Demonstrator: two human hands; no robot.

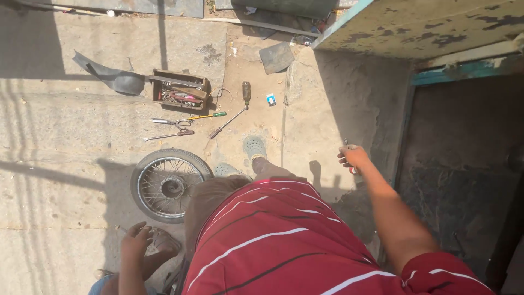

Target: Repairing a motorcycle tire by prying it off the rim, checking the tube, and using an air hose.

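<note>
Right now, right hand (355,157) at centre right, fingers curled around small tool (349,146). Left hand (135,240) at lower left, fingers loosely bent, empty, near spoked wheel (166,184) on ground; toolbox (181,90) at upper left.

One spoked wheel (170,184) at eight o'clock; one toolbox (180,89) and four loose hand tools (188,121) at eleven.

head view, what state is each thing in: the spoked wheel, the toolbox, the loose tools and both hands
round spoked metal wheel: lying flat on the ground, off any vehicle
brown rectangular toolbox: open, full of tools
long-handled hand tools: laid loose on the concrete
right hand: closed on a small metal tool
left hand: low near the wheel, seems empty
</note>
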